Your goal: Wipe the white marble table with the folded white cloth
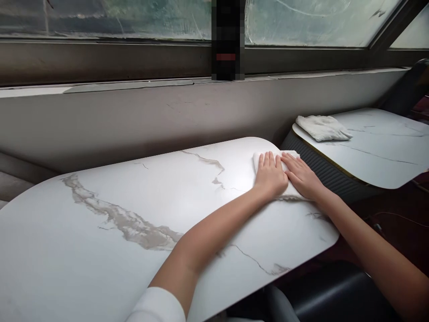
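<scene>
A white cloth (291, 193) lies flat near the far right end of a white marble-patterned table (134, 201). My left hand (271, 175) presses on the cloth, palm down, with its fingers stretched forward. Just to its right, my right hand (303, 176) also lies flat on the cloth, fingers extended toward the upper left. The two hands touch or nearly touch at the cloth's middle. Neither hand wraps around the cloth, and parts of it show above, between and below them.
A second marble-patterned table (385, 152) stands at the right, with a folded white cloth (323, 128) on its near left corner. A wall with windows runs behind both tables. A black seat (338, 295) is at the lower right.
</scene>
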The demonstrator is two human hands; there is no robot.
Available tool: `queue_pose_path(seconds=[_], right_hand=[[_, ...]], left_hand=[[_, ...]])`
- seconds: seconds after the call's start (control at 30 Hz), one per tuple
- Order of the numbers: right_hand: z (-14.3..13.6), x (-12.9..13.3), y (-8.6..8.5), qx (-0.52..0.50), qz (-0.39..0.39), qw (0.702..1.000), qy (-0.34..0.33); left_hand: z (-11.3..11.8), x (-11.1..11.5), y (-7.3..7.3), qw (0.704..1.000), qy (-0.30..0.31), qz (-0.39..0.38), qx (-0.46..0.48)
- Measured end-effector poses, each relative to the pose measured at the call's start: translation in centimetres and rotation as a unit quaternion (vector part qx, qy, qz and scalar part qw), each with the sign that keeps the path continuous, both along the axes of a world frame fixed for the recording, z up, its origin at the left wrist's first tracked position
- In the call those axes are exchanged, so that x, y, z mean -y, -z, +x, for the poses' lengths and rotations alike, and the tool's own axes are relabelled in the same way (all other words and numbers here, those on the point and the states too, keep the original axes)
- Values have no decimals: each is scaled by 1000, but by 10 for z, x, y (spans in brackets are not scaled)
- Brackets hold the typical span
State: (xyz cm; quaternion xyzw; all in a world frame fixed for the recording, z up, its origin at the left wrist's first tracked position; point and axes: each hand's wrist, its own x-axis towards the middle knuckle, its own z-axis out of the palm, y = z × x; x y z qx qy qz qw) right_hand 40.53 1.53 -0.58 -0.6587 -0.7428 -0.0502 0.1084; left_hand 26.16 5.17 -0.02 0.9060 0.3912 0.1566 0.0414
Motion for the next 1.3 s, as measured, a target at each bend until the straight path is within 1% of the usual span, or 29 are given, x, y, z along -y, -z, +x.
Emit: queue_pose_path(seconds=[0.1, 0.2, 0.33, 0.4, 0.47, 0.53, 0.63, 0.73, 0.83, 0.9, 0.97, 1.03, 1.13, 1.3], right_hand=[[-6, 47, 2, 15, 14, 1000, 1], [-20, 89, 3, 22, 29, 999, 0], [-46, 134, 2, 19, 53, 998, -12], [-59, 148, 2, 19, 64, 998, -19], [-69, 157, 2, 21, 72, 997, -26], [-76, 160, 2, 23, 74, 997, -31], [-82, 158, 3, 25, 70, 997, -31], [-85, 150, 3, 30, 64, 997, -30], [-87, 139, 3, 38, 49, 998, -24], [-88, 126, 3, 40, 39, 998, -15], [-90, 109, 2, 41, 28, 999, -5], [-92, 85, 0, 40, 15, 999, 4], [-99, 40, -3, 36, -4, 999, 13], [-113, -36, -8, 33, -16, 999, -10]], left_hand=[[-10, 38, -1, 999, 34, 4, 0], [-25, 74, -3, 998, 58, 12, 0], [-50, 112, -5, 997, 81, 11, -4], [-62, 125, -5, 996, 89, 10, -4], [-72, 134, -5, 995, 94, 14, -1], [-80, 138, -6, 996, 94, 14, 0], [-87, 139, -7, 996, 91, 3, -5], [-91, 134, -9, 996, 89, -8, -9], [-93, 125, -9, 996, 82, -18, -13], [-93, 114, -8, 997, 76, -22, -17], [-93, 99, -6, 998, 63, -20, -19], [-92, 79, -4, 999, 45, -15, -20], [-93, 41, -1, 1000, 16, -12, -22], [-101, -27, 1, 999, -28, -13, -31]])
